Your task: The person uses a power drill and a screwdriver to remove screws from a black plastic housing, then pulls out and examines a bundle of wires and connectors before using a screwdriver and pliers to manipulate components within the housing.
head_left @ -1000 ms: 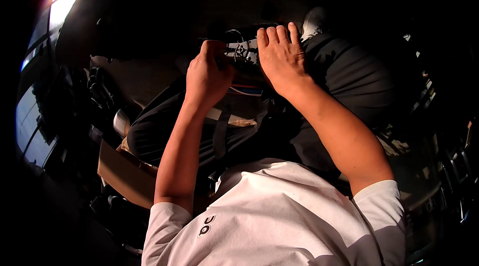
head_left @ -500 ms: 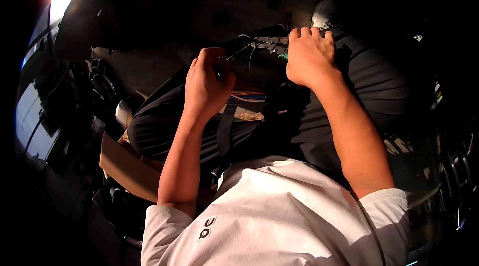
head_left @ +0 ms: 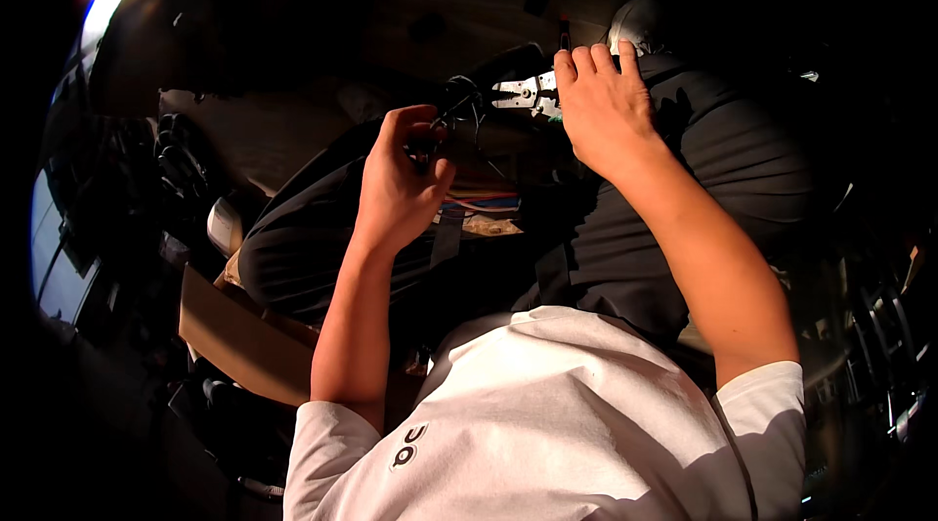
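Observation:
My right hand (head_left: pixel 611 115) is closed round wire strippers (head_left: pixel 528 93), whose bright metal jaws point left and show a bit of green beneath. To the left, my left hand (head_left: pixel 396 174) has its fingers curled round thin dark wires (head_left: pixel 463 103). Loops and loose ends of these wires stick out toward the jaws, with a small gap seeming to lie between. Deep shadow hides the part inside the left palm. The strippers' handles are covered by my right hand.
Between my dark-trousered legs lies a bundle of red, blue and white wires (head_left: pixel 489 200). A cardboard flap (head_left: pixel 239 335) stands at the left. Beyond my right hand are a pale shoe (head_left: pixel 640 24) and a slim red-and-black tool (head_left: pixel 565 32). Much of the surroundings is dark.
The wire strippers have tilted and moved slightly, so their metal jaws now catch the light. My left hand has turned a little, its thumb now showing further out, and shifted slightly down.

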{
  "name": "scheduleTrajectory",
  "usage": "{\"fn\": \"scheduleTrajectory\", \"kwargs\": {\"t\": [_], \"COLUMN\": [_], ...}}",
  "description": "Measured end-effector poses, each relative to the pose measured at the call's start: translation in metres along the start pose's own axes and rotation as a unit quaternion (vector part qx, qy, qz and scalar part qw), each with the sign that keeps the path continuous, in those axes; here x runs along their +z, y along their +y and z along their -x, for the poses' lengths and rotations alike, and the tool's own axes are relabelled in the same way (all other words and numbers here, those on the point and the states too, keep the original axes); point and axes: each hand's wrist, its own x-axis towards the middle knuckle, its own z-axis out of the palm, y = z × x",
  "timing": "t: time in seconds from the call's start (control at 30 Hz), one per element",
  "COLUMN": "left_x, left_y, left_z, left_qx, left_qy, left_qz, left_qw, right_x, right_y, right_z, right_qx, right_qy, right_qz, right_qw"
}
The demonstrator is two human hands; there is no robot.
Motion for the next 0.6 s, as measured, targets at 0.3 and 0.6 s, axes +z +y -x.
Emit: {"fn": "scheduleTrajectory", "kwargs": {"t": [0.3, 0.6], "left_x": [-0.002, -0.003], "left_y": [-0.003, -0.002], "left_z": [-0.001, -0.004], "left_qx": [0.013, 0.038], "left_qy": [-0.012, -0.015], "left_qz": [0.021, -0.001], "left_qw": [1.000, 0.999], "right_x": [0.000, 0.004], "right_y": [-0.018, -0.041], "right_z": [-0.016, -0.025], "right_qx": [-0.059, -0.056], "right_qy": [0.044, 0.104], "right_qz": [-0.004, -0.018], "right_qw": [0.997, 0.993]}}
